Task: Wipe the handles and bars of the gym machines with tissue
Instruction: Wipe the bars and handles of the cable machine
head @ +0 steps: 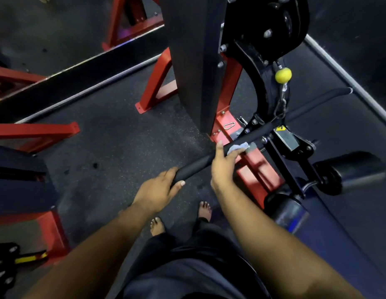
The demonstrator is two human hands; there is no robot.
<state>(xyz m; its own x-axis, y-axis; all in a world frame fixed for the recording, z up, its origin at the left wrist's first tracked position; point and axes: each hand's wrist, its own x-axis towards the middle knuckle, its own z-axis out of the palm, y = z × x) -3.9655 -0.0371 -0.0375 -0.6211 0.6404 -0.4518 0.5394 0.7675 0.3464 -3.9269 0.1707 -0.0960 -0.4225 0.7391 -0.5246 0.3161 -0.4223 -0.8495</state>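
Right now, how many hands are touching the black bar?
2. The left hand grips the near end of the black bar. The right hand is further along it, pressing a tissue against the bar.

Your right hand [223, 167] is covering most of the tissue [237, 147], and your left hand [157, 190] is hiding the near end of the black bar [196, 165]. The frame's bottom edge is cutting off both of your forearms.
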